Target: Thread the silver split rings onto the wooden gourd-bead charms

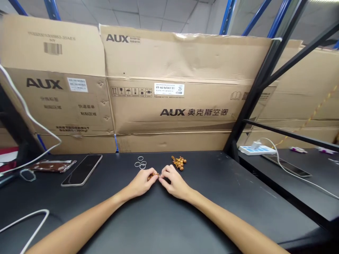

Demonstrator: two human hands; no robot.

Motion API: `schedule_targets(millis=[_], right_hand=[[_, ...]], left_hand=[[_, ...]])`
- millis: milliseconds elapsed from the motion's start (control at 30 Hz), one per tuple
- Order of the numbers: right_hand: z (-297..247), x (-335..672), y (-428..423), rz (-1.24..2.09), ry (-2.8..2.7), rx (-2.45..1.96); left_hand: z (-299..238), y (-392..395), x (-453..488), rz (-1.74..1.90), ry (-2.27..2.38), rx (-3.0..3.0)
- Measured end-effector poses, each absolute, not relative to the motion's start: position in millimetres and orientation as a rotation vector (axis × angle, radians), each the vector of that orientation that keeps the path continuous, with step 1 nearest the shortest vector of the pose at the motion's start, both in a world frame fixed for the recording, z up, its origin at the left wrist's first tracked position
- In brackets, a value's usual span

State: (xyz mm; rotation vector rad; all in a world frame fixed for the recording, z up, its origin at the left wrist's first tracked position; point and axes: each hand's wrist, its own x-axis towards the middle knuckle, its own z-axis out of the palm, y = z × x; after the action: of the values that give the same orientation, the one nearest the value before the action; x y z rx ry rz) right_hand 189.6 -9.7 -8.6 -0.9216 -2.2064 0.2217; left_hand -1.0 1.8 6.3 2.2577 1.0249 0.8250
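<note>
Fingertip to fingertip over a black tabletop (169, 222), our two hands meet at a small amber-brown beaded charm (150, 177), which sits at the center of the desk, mostly hidden by our fingers. Our left hand (145, 180) pinches the charm between thumb and curled fingers. Our right hand (174, 181) brings its bent thumb and fingertips up to the charm's near end, just beside the left thumb; we cannot tell whether they grip anything there. Just beyond the right hand lies a cluster of similar brown beaded charms (180, 162), while several silvery metal rings (137, 164), some overlapping, lie flat just beyond the left. Farther to our left, a smartphone (82, 170) rests screen up and slanted, near a brown wrapped packet (53, 165) and a looping white cable (29, 111). Behind the desk we face large AUX air-conditioner cartons (169, 125) standing as a wall. To our right, past a black metal post (246, 106), a white power strip (246, 151) with a plugged-in charger (256, 145) lies on a neighboring dark surface (293, 187)
</note>
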Motion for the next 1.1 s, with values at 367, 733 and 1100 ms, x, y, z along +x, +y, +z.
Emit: schedule_targets(millis=[367,733,1100], right_hand=[[-7.5,191.2,-8.1,0.358,-2.163,-0.927],[-5.1,192.7,-6.8,0.465,-2.161,-0.936],[-3.8,194.6,-7.6,0.484,-2.172,-0.931]], left_hand=[[1.0,1.0,-0.2,0.882,0.990,2.290],[0.4,-2.2,0.7,0.897,1.103,2.596],[2.8,-4.3,0.1,0.874,1.021,2.570]])
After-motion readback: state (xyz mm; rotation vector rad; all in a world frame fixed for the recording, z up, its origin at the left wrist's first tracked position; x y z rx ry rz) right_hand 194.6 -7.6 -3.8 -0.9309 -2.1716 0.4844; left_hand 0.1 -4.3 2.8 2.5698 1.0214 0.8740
